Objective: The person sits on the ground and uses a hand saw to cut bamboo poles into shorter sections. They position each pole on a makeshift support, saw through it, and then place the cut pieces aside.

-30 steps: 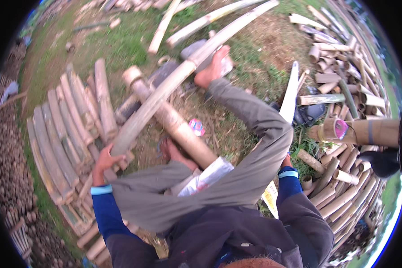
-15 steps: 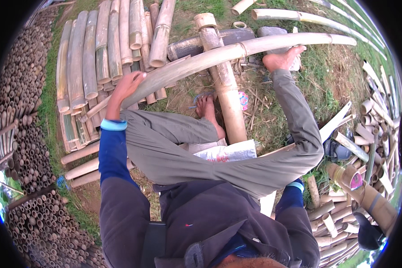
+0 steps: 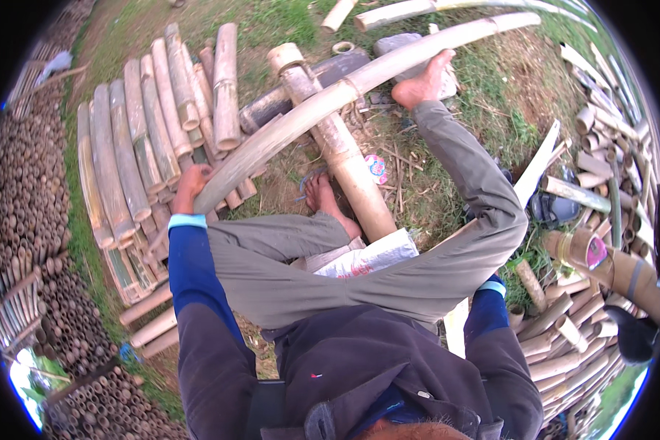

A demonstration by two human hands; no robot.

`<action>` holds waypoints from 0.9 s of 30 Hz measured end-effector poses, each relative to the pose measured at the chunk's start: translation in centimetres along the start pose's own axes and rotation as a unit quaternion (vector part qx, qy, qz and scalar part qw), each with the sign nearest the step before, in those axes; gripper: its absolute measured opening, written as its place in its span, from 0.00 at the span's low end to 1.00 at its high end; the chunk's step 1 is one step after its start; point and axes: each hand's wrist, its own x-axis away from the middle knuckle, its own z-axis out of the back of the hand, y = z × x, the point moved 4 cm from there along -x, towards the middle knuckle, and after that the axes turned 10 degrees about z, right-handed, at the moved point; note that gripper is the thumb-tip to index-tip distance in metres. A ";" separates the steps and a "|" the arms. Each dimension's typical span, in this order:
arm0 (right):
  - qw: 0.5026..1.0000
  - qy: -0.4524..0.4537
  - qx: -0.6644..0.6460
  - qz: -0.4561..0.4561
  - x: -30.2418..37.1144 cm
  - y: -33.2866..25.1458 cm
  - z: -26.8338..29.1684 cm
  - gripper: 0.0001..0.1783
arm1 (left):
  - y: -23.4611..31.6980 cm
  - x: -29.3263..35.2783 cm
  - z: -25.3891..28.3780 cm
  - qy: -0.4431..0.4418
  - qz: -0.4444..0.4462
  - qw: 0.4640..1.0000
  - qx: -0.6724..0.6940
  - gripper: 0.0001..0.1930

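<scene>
One long, pale-tan bamboo pole (image 3: 352, 88), long axis running forward and rightward from my nearer left hand (image 3: 191, 185), clasped on its near end. My right hand: hidden, state untellable.

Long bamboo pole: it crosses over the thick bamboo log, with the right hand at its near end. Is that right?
Not quite: the head view shows the left hand, not the right, at its near end. The long bamboo pole does cross over the thick bamboo log.
</scene>
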 end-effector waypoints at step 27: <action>0.996 -0.057 -0.049 -0.042 -1.0 3.3 -1.0 0.54 | 31.6 1.5 4.2 0.349 -0.271 0.897 0.021 0.26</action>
